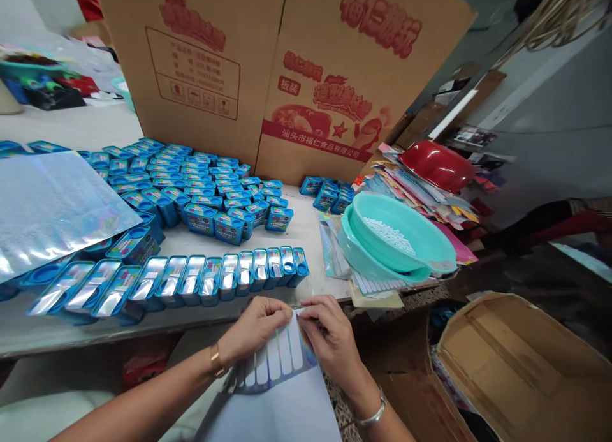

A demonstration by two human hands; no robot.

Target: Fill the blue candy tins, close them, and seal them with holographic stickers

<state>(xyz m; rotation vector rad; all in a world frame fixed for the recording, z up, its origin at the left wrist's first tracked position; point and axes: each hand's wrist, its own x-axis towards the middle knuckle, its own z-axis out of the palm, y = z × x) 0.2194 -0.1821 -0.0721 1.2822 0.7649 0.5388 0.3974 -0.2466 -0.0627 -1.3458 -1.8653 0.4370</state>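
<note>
Close to the table's front edge, my left hand [251,327] pinches the top edge of a sticker sheet [277,359] between thumb and fingers. My right hand [329,340] pinches the same sheet at its upper right corner, and the fingertips of both hands almost meet. Narrow whitish strips with shiny borders show on the sheet, above a plain white lower part. Just beyond my hands stands a row of small blue plastic boxes [191,279] with shiny strips on their tops. Whether a loose sticker lies between my fingertips is too small to tell.
Many more blue boxes [191,180] crowd the table before a large cardboard carton [248,59]. A shiny sheet [62,206] covers some at left. Right are turquoise bowls [396,238] with white pellets, a paper stack [421,193], a red bowl [437,164] and an open carton [526,365].
</note>
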